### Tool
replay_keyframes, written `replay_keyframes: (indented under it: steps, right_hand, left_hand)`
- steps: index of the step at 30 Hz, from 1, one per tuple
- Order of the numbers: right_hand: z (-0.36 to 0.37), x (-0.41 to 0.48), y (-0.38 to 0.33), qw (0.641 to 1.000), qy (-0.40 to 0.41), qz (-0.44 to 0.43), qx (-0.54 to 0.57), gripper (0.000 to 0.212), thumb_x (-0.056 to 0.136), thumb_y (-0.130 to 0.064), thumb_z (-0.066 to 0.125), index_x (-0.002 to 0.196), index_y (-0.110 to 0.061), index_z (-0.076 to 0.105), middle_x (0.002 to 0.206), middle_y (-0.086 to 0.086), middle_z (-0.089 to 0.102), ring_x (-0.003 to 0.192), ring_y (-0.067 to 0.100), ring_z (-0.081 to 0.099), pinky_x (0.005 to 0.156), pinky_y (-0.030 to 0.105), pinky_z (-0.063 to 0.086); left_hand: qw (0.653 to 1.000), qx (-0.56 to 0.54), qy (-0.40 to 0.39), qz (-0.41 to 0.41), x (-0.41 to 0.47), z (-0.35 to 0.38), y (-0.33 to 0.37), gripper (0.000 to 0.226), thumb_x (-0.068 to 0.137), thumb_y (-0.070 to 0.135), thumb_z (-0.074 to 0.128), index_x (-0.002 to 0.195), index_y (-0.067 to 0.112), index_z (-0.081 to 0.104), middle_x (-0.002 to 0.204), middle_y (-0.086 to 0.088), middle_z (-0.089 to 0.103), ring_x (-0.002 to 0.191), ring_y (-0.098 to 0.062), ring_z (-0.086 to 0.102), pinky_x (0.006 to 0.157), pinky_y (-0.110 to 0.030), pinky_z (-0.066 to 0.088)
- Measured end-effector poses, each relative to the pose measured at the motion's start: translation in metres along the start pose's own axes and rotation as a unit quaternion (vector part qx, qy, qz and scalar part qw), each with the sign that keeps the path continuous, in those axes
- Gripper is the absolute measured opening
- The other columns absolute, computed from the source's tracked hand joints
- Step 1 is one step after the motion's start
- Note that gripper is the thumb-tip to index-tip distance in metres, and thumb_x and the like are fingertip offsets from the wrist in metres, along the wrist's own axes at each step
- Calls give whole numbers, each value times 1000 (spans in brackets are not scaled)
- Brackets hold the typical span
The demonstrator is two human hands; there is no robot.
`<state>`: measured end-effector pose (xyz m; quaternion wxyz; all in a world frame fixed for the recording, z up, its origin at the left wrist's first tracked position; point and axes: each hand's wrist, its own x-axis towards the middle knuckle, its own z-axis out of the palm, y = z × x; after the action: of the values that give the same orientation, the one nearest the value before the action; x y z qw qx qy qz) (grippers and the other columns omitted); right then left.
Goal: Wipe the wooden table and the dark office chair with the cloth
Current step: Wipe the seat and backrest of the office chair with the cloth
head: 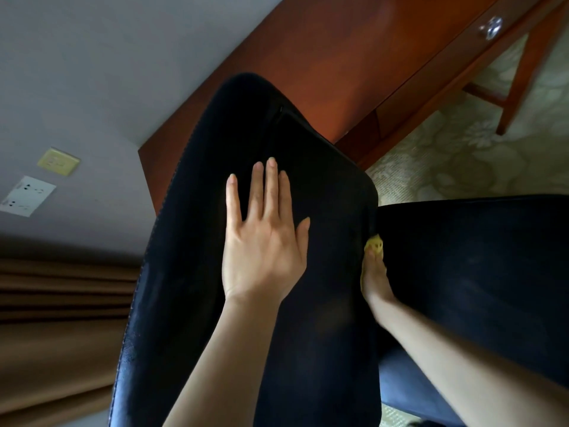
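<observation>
yellow cloth [374,243] is peeking out at the fingertips of the right hand [373,280], in the gap between the backrest and seat of the dark office chair [323,186]; whether those fingers are pinching or pressing it is not showing. the left hand [261,257] is lying flat on the backrest, fingers straight and slightly spread. the wooden table [354,57] is standing just behind.

- A furnished room, likely a hotel room or home study.
- Reddish wooden table [354,50] with a drawer knob [494,27]; dark office chair [323,195].
- Patterned carpet [462,155], brown curtain [61,303], wall sockets [27,195].
</observation>
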<state>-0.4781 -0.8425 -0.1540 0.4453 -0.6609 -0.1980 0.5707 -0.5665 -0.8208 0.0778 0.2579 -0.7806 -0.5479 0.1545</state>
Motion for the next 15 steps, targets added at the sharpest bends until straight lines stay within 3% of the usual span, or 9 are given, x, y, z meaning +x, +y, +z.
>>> replay_keyframes:
  steps: [3,5,8,11,15]
  right_hand:
    - [-4,-41,13,1000,-7,-26,7,38,104,-14,29,139,0,36,141,20,40,122,17,38,98,12,23]
    - [-4,-60,9,997,-19,-75,11,38,104,-14,29,141,-9,36,142,13,38,115,5,37,97,4,21]
    - [0,-77,-8,992,-59,-112,20,42,104,-21,27,142,-36,15,152,-16,12,143,2,9,120,29,6]
    - [10,-79,-39,975,-90,-200,-21,44,104,-25,26,136,-50,10,148,-28,-1,142,-5,-5,120,32,0]
    - [24,-55,-90,942,-115,-306,-80,47,105,-17,25,140,-40,4,148,-27,-4,143,1,-12,120,37,-4]
  left_hand:
    - [1000,1,-5,-2,0,0,1,66,98,44,12,148,3,25,156,-16,17,145,-29,12,117,-51,-2]
    - [1000,-4,-3,-2,1,-1,2,66,97,43,11,148,4,24,157,-15,16,146,-29,12,117,-51,-3]
    - [1000,-16,-3,-2,-1,-2,4,66,97,43,10,148,4,23,157,-15,15,146,-29,10,117,-50,-4]
    - [1000,-24,-1,0,-1,-4,3,66,97,43,10,149,4,21,157,-15,13,146,-28,9,117,-50,-4]
    - [999,-36,9,-2,-1,-3,3,65,97,42,11,150,5,17,157,-15,11,146,-28,7,117,-49,-4]
